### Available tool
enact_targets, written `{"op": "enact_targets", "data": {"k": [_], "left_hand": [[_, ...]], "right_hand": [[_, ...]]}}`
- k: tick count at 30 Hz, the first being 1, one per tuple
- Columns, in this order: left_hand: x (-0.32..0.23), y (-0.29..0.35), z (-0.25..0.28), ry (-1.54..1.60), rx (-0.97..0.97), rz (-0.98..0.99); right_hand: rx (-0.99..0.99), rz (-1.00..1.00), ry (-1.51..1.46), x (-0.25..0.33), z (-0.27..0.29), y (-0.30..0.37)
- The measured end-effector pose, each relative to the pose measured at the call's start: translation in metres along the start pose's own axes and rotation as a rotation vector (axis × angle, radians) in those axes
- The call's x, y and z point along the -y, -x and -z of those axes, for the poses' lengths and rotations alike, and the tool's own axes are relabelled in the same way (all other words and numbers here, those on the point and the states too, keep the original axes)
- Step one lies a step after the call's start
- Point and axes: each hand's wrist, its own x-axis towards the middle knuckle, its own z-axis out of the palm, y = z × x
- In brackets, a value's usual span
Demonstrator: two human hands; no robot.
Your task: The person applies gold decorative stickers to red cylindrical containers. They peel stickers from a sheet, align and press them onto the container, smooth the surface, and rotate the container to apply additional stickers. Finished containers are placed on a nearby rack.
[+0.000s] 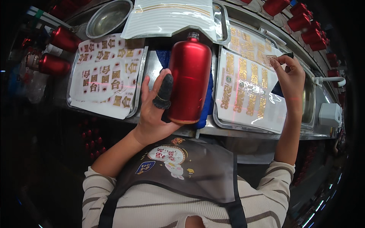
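- Well, mid-frame, the red bottle [191, 81] is touched by the left hand [155, 117], fingers stretched out.
- At upper right, a gold sticker [270, 57] is pinched by the right hand [291, 74].

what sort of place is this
Probably a workshop or small factory handling bottles: sheets of gold stickers are on metal trays, a red bottle is between them, and more red bottles appear at upper right.
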Motion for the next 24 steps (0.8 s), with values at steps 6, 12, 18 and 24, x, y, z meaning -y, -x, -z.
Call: {"op": "enact_targets", "data": {"k": [6, 12, 18, 24], "left_hand": [[0.005, -0.003, -0.002, 0.274, 0.079, 0.204], [-0.004, -0.013, 0.004, 0.136, 0.007, -0.01], [0.003, -0.004, 0.001, 0.199, 0.032, 0.13], [0.011, -0.013, 0.013, 0.824, -0.021, 0.32]], "right_hand": [[0.297, 0.179, -0.353, 0.094, 0.022, 0.038], [0.44, 0.253, -0.491, 0.132, 0.017, 0.044], [0.514, 0.407, -0.329, 0.155, -0.01, 0.028], [0.473, 0.497, -0.075, 0.158, -0.032, 0.002]]}}
